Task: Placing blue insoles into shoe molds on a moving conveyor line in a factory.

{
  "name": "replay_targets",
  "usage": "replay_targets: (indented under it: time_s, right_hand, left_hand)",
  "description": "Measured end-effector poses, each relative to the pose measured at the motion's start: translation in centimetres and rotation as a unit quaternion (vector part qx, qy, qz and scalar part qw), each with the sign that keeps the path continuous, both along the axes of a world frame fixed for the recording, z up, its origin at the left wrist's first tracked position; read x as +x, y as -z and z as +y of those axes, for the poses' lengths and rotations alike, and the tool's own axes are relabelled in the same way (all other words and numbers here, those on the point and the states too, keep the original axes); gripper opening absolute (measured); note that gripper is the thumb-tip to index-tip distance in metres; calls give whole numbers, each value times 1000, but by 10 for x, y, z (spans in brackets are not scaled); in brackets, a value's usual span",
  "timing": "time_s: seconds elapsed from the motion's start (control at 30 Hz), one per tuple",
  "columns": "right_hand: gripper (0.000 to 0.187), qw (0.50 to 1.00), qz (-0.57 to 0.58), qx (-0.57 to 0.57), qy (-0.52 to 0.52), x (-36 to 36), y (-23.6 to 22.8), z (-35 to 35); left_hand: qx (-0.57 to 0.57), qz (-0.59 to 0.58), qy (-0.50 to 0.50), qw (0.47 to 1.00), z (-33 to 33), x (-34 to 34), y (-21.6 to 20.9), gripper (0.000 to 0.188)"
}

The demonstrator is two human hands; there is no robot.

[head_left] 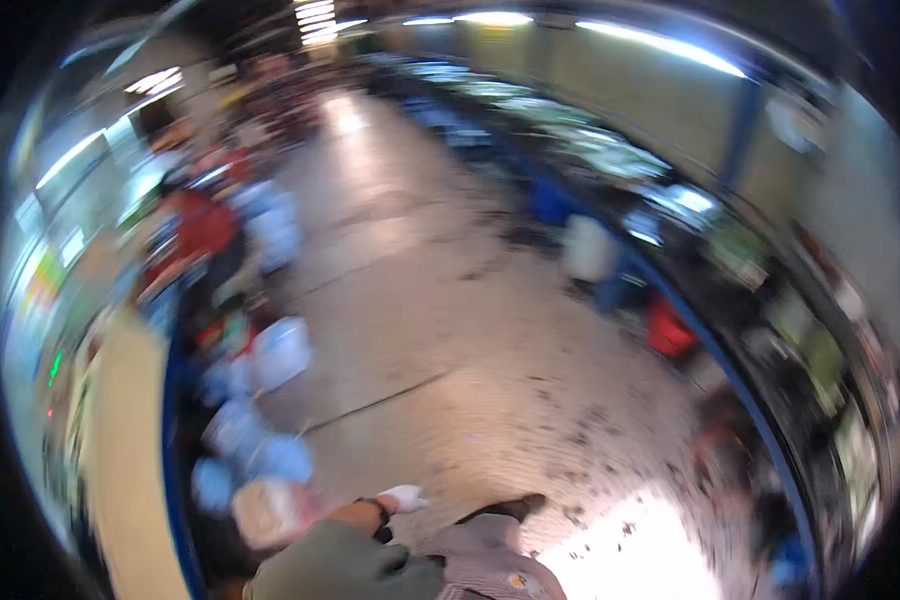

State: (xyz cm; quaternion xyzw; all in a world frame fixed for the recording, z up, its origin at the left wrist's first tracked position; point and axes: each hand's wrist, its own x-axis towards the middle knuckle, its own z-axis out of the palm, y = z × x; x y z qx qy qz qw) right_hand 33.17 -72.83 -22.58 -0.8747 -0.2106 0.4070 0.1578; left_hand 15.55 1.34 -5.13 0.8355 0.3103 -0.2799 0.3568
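Observation:
My left hand (407,497), in what looks like a white glove, hangs low at the bottom of the view beside my leg. A dark band (380,512) circles its wrist, below a grey-green sleeve (335,560). Motion blur smears the fingers, so I cannot make out their shape or anything held. Nearest to this hand, on its left, is a pale bundle or bag (270,512) on the floor. My right hand is out of view. A dark shoe (515,507) shows ahead of my leg.
Bluish bags (255,445) line the aisle floor (400,300) on the left, beside a pale tabletop (125,450). A person in red (205,225) is farther along. On the right runs a long blue-edged bench (670,290), with a red container (670,328) under it. Dark scraps litter the floor.

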Motion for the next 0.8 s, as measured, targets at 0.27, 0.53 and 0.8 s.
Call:
replay_targets:
  time_s: [0.27, 0.53, 0.8]
  right_hand:
    - [31, 708, -19, 142, 691, -4, -255, 116]
    - [44, 652, 22, -79, 754, -181, -224, 174]
    - [46, 747, 200, -74, 629, -353, -6, 253]
  left_hand:
    - [-8, -94, 215, 972, 1, 333, 11, 39]
    - [-30, -202, 394, 896, -128, 621, 14, 27]
    - [-99, -100, 696, 704, -400, 535, -53, 29]
